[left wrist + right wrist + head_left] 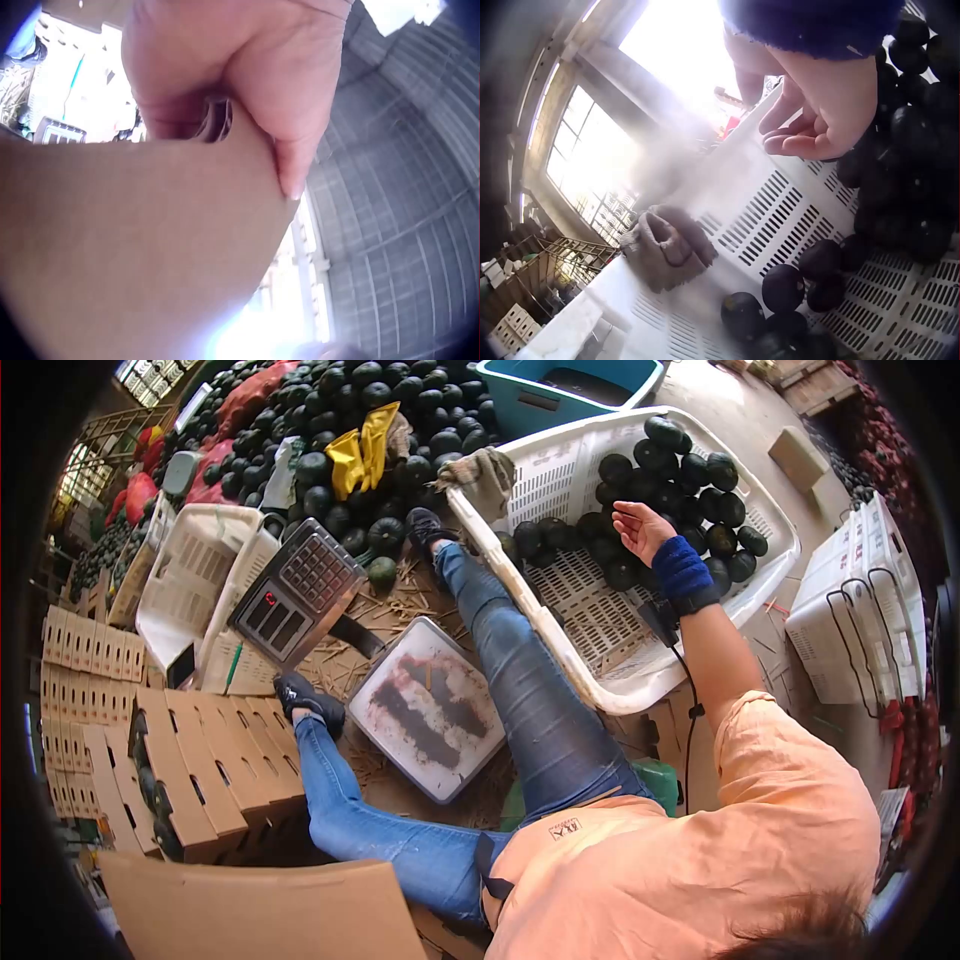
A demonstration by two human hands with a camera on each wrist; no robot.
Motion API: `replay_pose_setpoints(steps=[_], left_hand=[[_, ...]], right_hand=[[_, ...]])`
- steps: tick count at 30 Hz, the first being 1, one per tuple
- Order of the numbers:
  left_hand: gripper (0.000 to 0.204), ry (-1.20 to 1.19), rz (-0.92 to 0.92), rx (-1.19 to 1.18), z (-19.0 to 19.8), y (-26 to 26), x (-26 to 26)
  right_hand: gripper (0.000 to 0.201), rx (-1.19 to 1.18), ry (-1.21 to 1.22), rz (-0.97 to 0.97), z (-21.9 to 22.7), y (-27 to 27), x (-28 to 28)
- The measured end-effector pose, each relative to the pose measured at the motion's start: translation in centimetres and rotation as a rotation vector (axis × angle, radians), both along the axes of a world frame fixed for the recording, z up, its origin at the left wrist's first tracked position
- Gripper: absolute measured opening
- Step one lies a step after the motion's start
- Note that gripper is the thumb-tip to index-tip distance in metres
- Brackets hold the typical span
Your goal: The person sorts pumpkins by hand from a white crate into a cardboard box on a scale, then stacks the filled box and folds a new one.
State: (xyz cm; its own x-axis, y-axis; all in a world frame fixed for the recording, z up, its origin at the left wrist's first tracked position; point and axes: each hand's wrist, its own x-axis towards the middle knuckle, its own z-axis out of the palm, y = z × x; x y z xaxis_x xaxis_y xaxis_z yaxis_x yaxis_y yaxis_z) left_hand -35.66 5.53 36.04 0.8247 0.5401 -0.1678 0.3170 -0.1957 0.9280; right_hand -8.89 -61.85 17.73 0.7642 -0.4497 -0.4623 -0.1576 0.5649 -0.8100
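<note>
In the left wrist view my left hand [247, 60] grips the edge of a brown cardboard box [142, 225], fingers and thumb on either side of a curved cutout. The head view does not show that hand; a cardboard panel [260, 910] stands at its lower left. My right hand [642, 532], below a blue wristband [685, 568], is over the white slatted crate [550, 470]. Its fingers are loosely curled with nothing in them. Dark green squashes [690, 470] lie piled in the crate beside and below this hand.
A platform scale [430, 710] with a stained top and a tilted display [298, 592] stands between my legs. Stacked cartons [200, 760] are at the left. Behind lies a large squash heap [440, 410] with yellow gloves [362, 450], near a blue tub [520, 405].
</note>
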Motion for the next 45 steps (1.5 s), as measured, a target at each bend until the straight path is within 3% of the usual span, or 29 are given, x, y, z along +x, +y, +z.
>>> replay_pose_setpoints(steps=[3, 5, 7, 8, 9, 10, 11, 12, 13, 15, 18, 20, 21, 22, 25, 26, 29, 32, 35, 37, 38, 40, 41, 43, 45], left_hand=[[0.046, 0.006, -0.292, -0.095, -0.8, -3.0, 7.9], [0.046, 0.016, -0.522, -0.153, -3.1, -6.1, 13.7], [0.044, -0.134, -0.803, -0.115, -7.4, -10.9, 20.1], [0.036, -0.021, -0.834, 0.003, -9.3, -12.9, 22.1], [0.028, 0.091, -0.861, 0.125, -10.8, -15.0, 23.6], [0.027, 0.139, -0.853, 0.265, -12.0, -17.5, 24.7], [0.025, 0.203, -0.884, 0.39, -13.8, -19.0, 25.6], [0.025, 0.133, -0.975, 0.441, -16.9, -19.3, 26.2], [0.024, 0.17, -1.034, 0.469, -19.4, -19.8, 26.5], [0.023, 0.208, -0.965, 0.496, -23.3, -21.6, 26.4], [0.029, 0.288, -0.971, 0.66, -29.5, -22.0, 25.1], [0.031, 0.313, -0.998, 0.788, -32.8, -21.5, 23.5], [0.032, 0.311, -0.986, 0.772, -33.1, -21.5, 23.3], [0.033, 0.3, -0.969, 0.753, -33.6, -21.7, 23.3], [0.036, 0.312, -0.978, 0.741, -33.4, -21.7, 23.2], [0.037, 0.318, -0.986, 0.747, -33.2, -21.5, 23.4], [0.039, 0.34, -1.13, 0.676, -33.0, -20.8, 23.7], [0.037, 0.236, -1.034, 0.558, -30.1, -22.2, 24.5], [0.039, 0.225, -0.85, 0.027, -22.8, -25.4, 26.5], [0.055, 0.136, -0.731, -0.4, -18.1, -27.5, 26.4], [0.063, -0.033, -0.708, -0.5, -16.3, -29.2, 26.3], [0.08, -0.369, -0.657, -0.7, -14.1, -32.1, 26.1], [0.083, -0.327, -0.59, -0.611, -14.4, -31.8, 26.2], [0.089, -0.245, -0.462, -0.434, -15.6, -29.6, 26.9], [0.071, -0.058, -0.441, -0.512, -17.4, -27.3, 27.9]], right_hand=[[0.017, -0.012, 0.269, -0.052, -4.5, -3.5, 0.1], [0.033, -0.085, 0.369, 0.027, -5.9, -2.2, 1.4], [0.037, -0.268, 0.493, 0.255, -7.4, -1.0, 3.1], [0.044, -0.365, 0.54, 0.395, -8.7, -1.0, 4.5], [0.057, -0.574, 0.592, 0.555, -9.3, -0.9, 5.9], [0.072, -0.834, 0.619, 0.682, -12.8, -1.9, 8.1], [0.082, -1.051, 0.707, 0.729, -13.2, -1.2, 9.5], [0.088, -1.085, 0.775, 0.776, -14.3, -1.0, 11.7], [0.087, -1.116, 0.843, 0.707, -16.3, -0.9, 13.8], [0.083, -1.256, 0.833, 0.604, -17.7, -0.2, 16.7], [0.076, -1.527, 0.713, 0.42, -22.2, 1.2, 17.5], [0.081, -1.547, 0.541, 0.408, -24.6, -0.3, 17.2], [0.084, -1.554, 0.457, 0.395, -23.7, -0.5, 16.5], [0.082, -1.387, 0.48, 0.513, -22.4, -1.3, 16.1], [0.076, 0.004, 0.321, 0.447, -18.3, -2.6, 12.9], [0.062, 0.071, 0.195, 0.36, -16.8, -1.5, 11.0], [0.057, 0.594, 0.033, 0.436, -11.9, -0.8, 7.9], [0.06, 0.733, -0.081, 0.502, -7.6, 0.7, 6.0], [0.063, 0.638, -0.155, 0.527, -2.0, 3.8, 4.8], [0.065, 0.325, -0.118, 0.436, 1.8, 7.9, 3.3], [0.067, 0.107, -0.303, 0.473, 4.3, 10.8, 2.6], [0.079, -0.325, -0.556, 0.824, 6.3, 13.9, 0.2], [0.062, -0.503, -0.809, 1.026, 6.1, 14.6, 0.1], [0.047, -0.519, -0.588, 0.961, 5.6, 13.0, 0.8], [0.032, -0.527, -0.358, 0.893, 4.5, 9.3, 2.1]])
